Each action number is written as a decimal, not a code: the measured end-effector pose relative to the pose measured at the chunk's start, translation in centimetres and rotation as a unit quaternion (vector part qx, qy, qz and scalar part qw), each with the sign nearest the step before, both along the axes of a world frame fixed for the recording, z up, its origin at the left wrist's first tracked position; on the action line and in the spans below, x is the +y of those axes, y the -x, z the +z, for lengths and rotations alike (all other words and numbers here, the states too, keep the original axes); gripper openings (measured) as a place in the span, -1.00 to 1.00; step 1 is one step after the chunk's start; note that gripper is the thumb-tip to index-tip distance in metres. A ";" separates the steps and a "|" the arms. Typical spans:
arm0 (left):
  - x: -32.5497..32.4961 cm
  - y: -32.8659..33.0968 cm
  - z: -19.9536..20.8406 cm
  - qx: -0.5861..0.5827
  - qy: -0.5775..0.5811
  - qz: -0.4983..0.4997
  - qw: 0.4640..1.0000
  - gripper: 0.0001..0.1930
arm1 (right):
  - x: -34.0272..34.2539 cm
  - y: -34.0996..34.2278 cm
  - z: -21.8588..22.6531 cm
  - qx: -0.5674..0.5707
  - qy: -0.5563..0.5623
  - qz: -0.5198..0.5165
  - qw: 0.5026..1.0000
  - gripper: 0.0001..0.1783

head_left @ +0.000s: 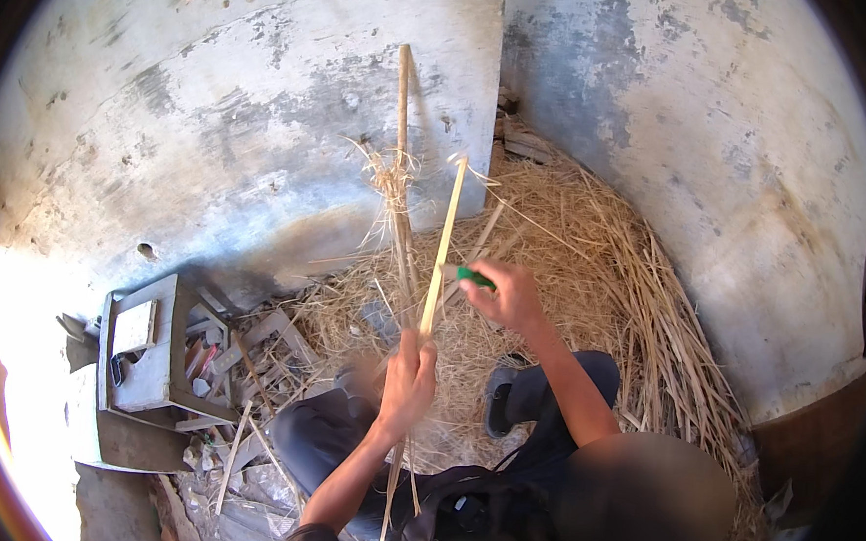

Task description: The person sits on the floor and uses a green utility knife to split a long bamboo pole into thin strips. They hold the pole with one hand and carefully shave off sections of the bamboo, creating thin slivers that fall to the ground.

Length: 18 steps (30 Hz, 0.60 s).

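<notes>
My left hand is closed around the lower part of a long, pale bamboo strip. The strip slants up and away from me, and thin shavings curl at its far end. In my right hand is a small knife with a green handle, its short blade against or very close to the strip, above my left hand. Just left of the strip stands a pole wrapped partway down in frayed fibres. More thin strips hang below my left hand, between my knees.
Shavings cover the floor ahead and to the right, with a heap of long split strips along the right wall. At left stands a worn wooden box among scrap wood. Peeling walls meet in the corner ahead.
</notes>
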State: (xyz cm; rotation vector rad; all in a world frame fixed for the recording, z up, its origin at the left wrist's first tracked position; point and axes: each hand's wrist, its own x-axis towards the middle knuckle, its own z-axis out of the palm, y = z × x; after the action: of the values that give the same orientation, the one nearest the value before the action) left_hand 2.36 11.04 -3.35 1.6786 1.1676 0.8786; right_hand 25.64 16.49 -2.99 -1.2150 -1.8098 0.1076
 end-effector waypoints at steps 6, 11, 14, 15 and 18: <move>-1.0 -0.7 1.1 0.017 -0.007 -0.021 1.000 -0.83 | 0.3 -2.4 0.3 0.008 0.008 -0.055 0.998 -0.67; -1.9 -1.3 -0.1 0.014 -0.014 -0.047 0.999 -0.78 | 2.2 -5.5 -0.1 0.053 0.006 -0.119 0.992 -0.59; -2.4 -1.7 -0.7 0.012 -0.033 -0.054 0.998 -0.76 | 3.3 -8.1 0.0 0.073 0.009 -0.131 0.989 -0.59; -2.7 -1.9 -0.8 0.020 -0.031 -0.059 0.998 -0.76 | 3.6 -8.6 -0.2 0.083 -0.004 -0.143 0.986 -0.60; -3.1 -2.1 -0.7 0.034 -0.023 -0.069 0.997 -0.74 | 3.8 -9.0 -0.3 0.100 -0.052 -0.161 0.981 -0.62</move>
State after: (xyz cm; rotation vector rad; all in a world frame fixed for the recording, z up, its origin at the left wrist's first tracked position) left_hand 4.51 7.93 -4.02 1.8161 1.0693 0.7741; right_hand 34.63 20.29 -3.28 -1.3543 -1.4099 -0.0467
